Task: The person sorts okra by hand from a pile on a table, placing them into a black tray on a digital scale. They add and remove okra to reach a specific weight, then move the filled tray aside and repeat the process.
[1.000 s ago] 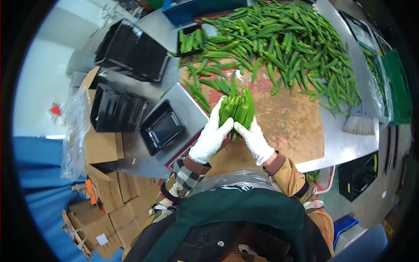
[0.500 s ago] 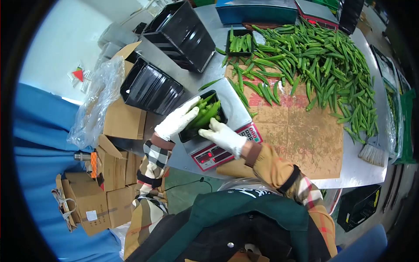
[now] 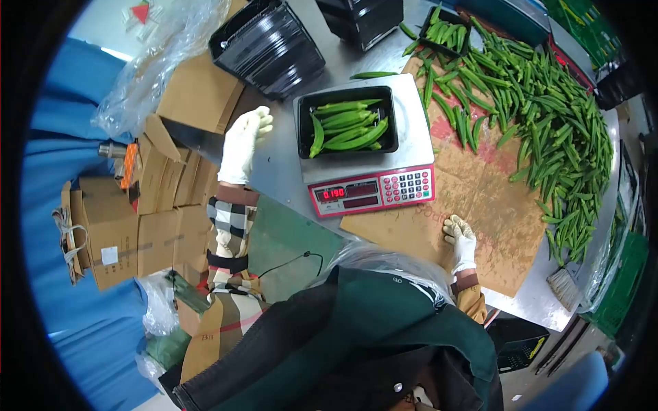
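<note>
A black plastic tray (image 3: 305, 137) of green okra (image 3: 348, 125) sits on the pan of a digital scale (image 3: 411, 157), whose red display reads 0.190. To the left of the scale, my left hand (image 3: 240, 145) in a white glove is held up, open, apart from the tray and holding nothing. My right hand (image 3: 462, 242), also gloved, is open with loosely bent fingers over the cardboard sheet (image 3: 497, 253), right of the scale's front corner. Nothing shows in it.
Loose okra (image 3: 528, 103) is heaped along the right and back. Another okra tray (image 3: 463, 44) stands behind the scale. Stacked black trays (image 3: 271, 51) are at back left, with a cardboard box (image 3: 199, 92) beside them. A brush (image 3: 563, 288) lies at the right edge.
Both hands have come off the okra tray, the left going left and the right going right and nearer my body. The display went from 0 to 0.190. The view has shifted.
</note>
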`<state>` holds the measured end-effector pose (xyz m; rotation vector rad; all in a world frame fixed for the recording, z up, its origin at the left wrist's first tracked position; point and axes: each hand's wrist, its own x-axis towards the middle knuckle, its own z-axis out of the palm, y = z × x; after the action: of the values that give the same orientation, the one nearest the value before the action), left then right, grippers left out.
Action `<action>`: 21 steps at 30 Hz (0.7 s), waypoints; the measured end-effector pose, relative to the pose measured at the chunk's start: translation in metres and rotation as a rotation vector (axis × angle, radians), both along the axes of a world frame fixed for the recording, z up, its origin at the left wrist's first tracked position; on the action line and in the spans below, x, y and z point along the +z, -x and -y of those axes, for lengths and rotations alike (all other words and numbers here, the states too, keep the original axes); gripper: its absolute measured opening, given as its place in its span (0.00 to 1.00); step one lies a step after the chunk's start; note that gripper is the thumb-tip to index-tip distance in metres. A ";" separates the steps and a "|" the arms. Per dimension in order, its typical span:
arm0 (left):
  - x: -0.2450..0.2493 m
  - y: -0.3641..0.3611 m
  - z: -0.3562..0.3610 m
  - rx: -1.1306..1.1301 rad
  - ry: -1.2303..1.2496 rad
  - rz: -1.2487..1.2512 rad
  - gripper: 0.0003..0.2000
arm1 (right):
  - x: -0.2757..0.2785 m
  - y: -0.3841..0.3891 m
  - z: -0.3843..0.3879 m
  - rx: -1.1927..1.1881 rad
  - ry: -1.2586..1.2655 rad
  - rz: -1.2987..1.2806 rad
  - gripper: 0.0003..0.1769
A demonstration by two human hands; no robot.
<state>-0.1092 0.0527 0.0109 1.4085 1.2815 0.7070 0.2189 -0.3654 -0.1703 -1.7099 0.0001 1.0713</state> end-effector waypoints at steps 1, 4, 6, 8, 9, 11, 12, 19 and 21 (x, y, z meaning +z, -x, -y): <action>-0.007 0.001 0.003 -0.027 0.007 -0.010 0.17 | -0.001 0.001 -0.002 0.019 0.021 0.021 0.18; -0.030 -0.006 0.010 -0.083 -0.009 0.027 0.17 | -0.001 0.002 -0.009 0.059 0.071 0.061 0.18; -0.032 -0.013 0.013 -0.117 -0.038 0.024 0.17 | 0.000 0.002 -0.010 0.031 0.052 0.049 0.16; -0.031 -0.023 0.017 -0.100 -0.035 0.023 0.15 | 0.002 0.001 -0.010 0.016 0.039 0.038 0.15; -0.028 -0.027 0.017 -0.092 -0.036 0.020 0.14 | 0.002 0.001 -0.010 0.015 0.033 0.031 0.14; -0.033 -0.030 0.017 -0.140 -0.055 -0.004 0.14 | 0.001 0.001 -0.010 0.021 0.037 0.038 0.14; -0.035 -0.032 0.017 -0.165 -0.066 -0.016 0.14 | 0.001 0.001 -0.010 0.029 0.047 0.052 0.14; -0.048 -0.056 0.023 -0.282 0.198 -0.171 0.13 | 0.008 0.006 -0.015 0.026 0.064 0.077 0.14; -0.036 -0.079 0.026 -0.296 0.276 -0.054 0.11 | 0.005 0.006 -0.014 0.039 0.070 0.083 0.14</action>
<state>-0.0303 0.0264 -0.0255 1.3570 1.1309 0.2816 0.2125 -0.3517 -0.1651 -1.8226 -0.0495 1.0390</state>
